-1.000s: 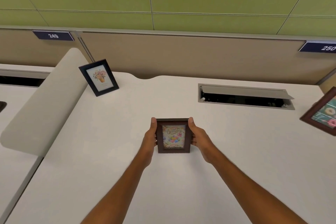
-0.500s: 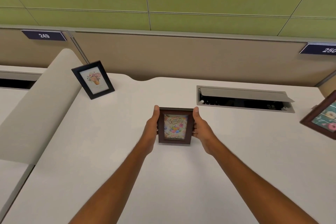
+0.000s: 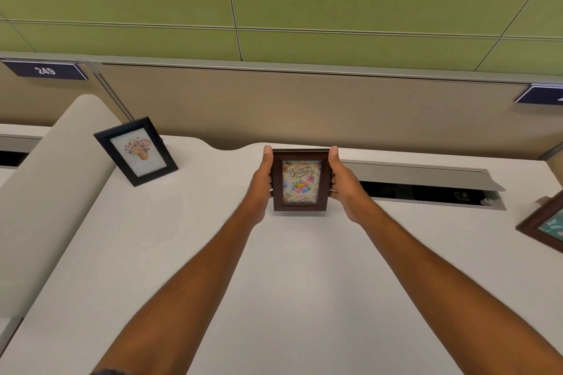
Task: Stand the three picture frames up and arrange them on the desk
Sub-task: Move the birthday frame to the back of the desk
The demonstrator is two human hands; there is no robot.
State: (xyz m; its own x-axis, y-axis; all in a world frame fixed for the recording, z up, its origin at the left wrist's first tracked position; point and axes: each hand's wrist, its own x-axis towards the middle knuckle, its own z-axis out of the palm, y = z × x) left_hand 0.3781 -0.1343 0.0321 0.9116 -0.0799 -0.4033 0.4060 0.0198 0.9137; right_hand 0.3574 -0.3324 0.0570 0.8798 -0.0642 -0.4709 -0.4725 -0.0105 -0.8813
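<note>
A small brown picture frame [image 3: 301, 183] with a "Happy Birthday" balloon print was held upright between both hands near the middle of the white table [image 3: 304, 298], toward its rear edge. The left hand [image 3: 261, 184] was closed against the frame's left side, thumb laid along the front edge up to the top corner; the right hand [image 3: 343, 184] was closed against the right side in the same manner. Whether the frame's lower edge was in contact with the table could not be determined. A black picture frame [image 3: 136, 151] with a flower print was positioned upright at the rear left corner of the table, leaned back, well apart from the held frame. A third brown picture frame [image 3: 543, 227] was cut off by the right border of the view, tilted. An open cable tray [image 3: 426, 183] was recessed into the table just beside and behind the right hand. A beige partition [image 3: 304, 106] was located behind the table, fitted with a label [image 3: 45, 70] marked "249".
</note>
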